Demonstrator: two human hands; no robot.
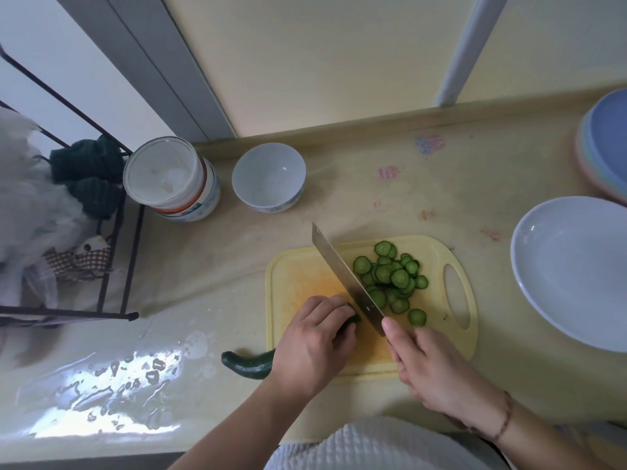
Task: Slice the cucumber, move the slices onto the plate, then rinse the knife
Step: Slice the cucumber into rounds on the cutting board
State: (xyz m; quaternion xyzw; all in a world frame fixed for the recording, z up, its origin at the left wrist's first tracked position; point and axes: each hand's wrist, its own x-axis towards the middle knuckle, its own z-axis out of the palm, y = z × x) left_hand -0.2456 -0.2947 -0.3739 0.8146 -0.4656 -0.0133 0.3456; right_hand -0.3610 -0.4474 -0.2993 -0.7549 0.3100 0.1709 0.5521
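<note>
A yellow cutting board (298,276) lies on the counter. My left hand (314,340) presses the dark green cucumber (249,362) down on it; the uncut end sticks out past the board's left edge. My right hand (431,364) grips the handle of a cleaver-style knife (342,276), whose blade stands against the cucumber's cut end beside my left fingers. Several round cucumber slices (390,279) are piled on the board to the right of the blade. An empty white plate (573,269) sits right of the board.
A white bowl (269,178) and a lidded white tub (173,178) stand at the back left. Stacked pastel plates (604,147) are at the far right. A black wire rack (112,252) with cloths stands at the left. Wet plastic sheeting covers the counter front left.
</note>
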